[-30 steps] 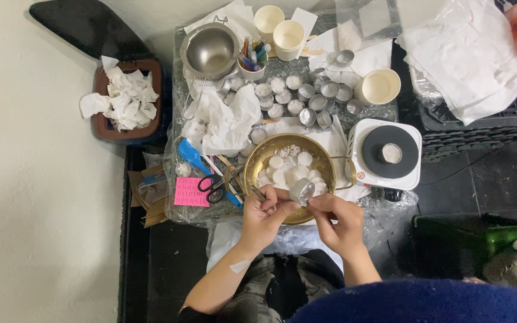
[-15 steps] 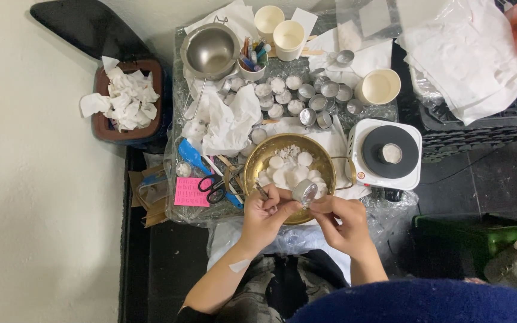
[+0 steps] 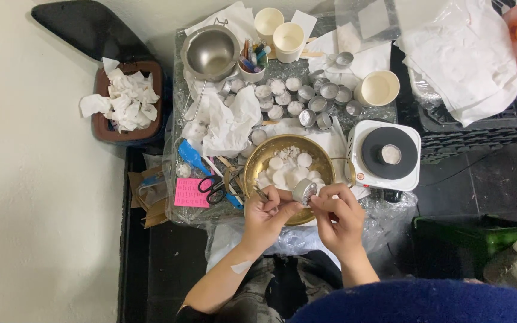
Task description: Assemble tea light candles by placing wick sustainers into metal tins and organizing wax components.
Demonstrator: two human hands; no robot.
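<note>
A brass bowl [image 3: 265,157] holds several white wax discs [image 3: 304,159]. Over its near rim my right hand [image 3: 337,216] grips a small metal tealight cup [image 3: 304,191], tilted with its mouth toward the left. My left hand [image 3: 264,214] is closed on a thin metal tool [image 3: 261,193] whose tip points at the cup. Both hands touch around the cup, just above the bowl's edge.
Several small metal cups [image 3: 306,98] stand behind the bowl. A white hot plate [image 3: 388,155] sits to the right, scissors [image 3: 215,186] and a pink card [image 3: 191,192] to the left. A steel pot [image 3: 210,54], paper cups [image 3: 288,40], crumpled tissues [image 3: 225,122] and a bin [image 3: 127,101] lie beyond.
Both hands have shifted slightly right and nearer me over the bowl's rim, still working on the same metal cup.
</note>
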